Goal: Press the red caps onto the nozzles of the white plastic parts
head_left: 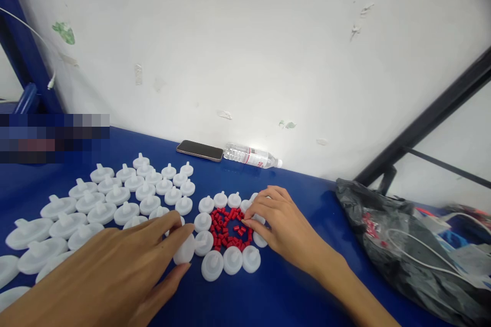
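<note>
Head view: left hand fingers clamped on one white cap; right hand fingers together, pinching at red pieces. Caps ring the pile; more caps lie at 9 o'clock on the desk.

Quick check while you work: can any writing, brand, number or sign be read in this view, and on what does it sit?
None can be read.
Water bottle lying by the wall: its label has red print, too small and blurred to read.
Phone beside it: dark screen, no text showing.
Black plastic bag at the right: red marks, unreadable.
White plastic caps and red pieces: no markings visible.
</note>
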A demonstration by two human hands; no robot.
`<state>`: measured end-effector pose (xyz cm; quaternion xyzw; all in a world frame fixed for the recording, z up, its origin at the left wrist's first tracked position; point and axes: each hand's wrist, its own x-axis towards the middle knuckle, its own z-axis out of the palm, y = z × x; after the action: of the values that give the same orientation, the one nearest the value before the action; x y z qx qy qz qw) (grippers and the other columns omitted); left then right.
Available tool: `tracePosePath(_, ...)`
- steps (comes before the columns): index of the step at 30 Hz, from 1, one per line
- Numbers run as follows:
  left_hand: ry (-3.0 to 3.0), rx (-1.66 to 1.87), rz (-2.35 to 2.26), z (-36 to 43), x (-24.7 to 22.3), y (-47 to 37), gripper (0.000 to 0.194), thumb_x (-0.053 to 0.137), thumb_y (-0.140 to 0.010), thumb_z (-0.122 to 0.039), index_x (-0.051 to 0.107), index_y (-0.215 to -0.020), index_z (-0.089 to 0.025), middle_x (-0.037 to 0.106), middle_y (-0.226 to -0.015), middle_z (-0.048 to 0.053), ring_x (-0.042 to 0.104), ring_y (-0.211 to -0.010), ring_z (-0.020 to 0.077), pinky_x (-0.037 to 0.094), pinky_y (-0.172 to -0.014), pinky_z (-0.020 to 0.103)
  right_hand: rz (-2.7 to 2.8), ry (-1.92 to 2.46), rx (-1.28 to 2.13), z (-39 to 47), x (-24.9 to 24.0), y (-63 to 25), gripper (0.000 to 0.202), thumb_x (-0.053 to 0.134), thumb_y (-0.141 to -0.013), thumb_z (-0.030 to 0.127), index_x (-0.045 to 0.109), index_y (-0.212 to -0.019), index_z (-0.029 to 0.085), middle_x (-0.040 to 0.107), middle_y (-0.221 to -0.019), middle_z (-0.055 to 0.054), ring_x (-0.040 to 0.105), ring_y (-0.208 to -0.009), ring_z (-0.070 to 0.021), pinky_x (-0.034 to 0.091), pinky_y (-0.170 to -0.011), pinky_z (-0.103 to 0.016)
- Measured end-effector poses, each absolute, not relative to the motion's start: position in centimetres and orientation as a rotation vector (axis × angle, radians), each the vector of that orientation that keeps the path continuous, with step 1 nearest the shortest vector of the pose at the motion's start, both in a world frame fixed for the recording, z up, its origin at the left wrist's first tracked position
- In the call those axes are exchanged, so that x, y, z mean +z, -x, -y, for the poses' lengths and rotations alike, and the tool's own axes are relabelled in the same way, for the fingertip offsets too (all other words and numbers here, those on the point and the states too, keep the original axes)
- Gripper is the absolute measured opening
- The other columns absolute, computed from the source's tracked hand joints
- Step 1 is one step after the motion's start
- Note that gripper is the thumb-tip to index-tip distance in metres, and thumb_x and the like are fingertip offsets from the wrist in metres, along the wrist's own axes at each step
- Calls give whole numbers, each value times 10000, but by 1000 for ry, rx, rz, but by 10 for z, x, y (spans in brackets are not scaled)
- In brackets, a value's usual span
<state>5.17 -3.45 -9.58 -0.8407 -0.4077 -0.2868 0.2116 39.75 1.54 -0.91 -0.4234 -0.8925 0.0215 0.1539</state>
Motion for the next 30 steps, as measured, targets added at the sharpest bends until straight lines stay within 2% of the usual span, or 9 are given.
tracePosePath(6,2315,-728,1115,34,-82,-59,519,400,-1224,-237,874,-1393,-363,916,-1318,53,888,-1015,283,607,-817,427,2569,1285,19,-11,-8,-398,31,943,-1130,191,916,-1134,207,948,-1178,-85,812,-1259,-361,576,-1258,-605)
tracePosePath(12,2313,-713,1101,35,-82,-60,516,357,-1239,-271,859,-1334,-345,907,-1249,58,863,-919,270,584,-745,418,2594,1271,8,-14,-11,-398,75,908,-1157,167,926,-1101,214,952,-1125,-65,845,-1160,-316,590,-1244,-575)
tracePosePath(17,2323,-725,1147,35,-82,-59,480,388,-1219,-260,845,-1337,-349,904,-1268,62,854,-877,272,560,-751,418,2482,1168,34,-14,-11,-399,85,897,-1165,154,894,-1126,229,935,-1061,-37,845,-1100,-303,613,-1145,-509)
tracePosePath(21,2319,-745,1188,37,-84,-64,474,397,-1220,-279,852,-1330,-352,914,-1248,58,847,-798,269,550,-691,421,2333,1075,261,-11,-12,-397,132,936,-1137,139,884,-1095,253,957,-1066,6,860,-1010,-246,622,-1095,-427)
tracePosePath(24,2333,-733,1193,38,-80,-74,485,377,-1213,-305,855,-1298,-316,941,-1226,70,849,-728,275,563,-632,431,2202,1011,469,-9,-13,-392,168,984,-1101,150,922,-1184,282,979,-1110,28,882,-989,-220,634,-1005,-362)
tracePosePath(27,2389,-663,1163,37,-68,-86,514,366,-1194,-228,873,-1246,-294,959,-1162,56,850,-663,257,533,-548,422,2117,940,599,-6,-12,-389,177,980,-1111,185,962,-1236,308,989,-1144,29,883,-1005,-214,641,-972,-341)
tracePosePath(30,2429,-669,1086,36,-57,-95,532,372,-1163,-139,881,-1160,-293,936,-978,9,821,-583,236,501,-492,423,2083,875,703,-3,-9,-385,111,960,-1134,217,993,-1144,323,985,-1094,33,863,-989,-205,633,-957,-331)
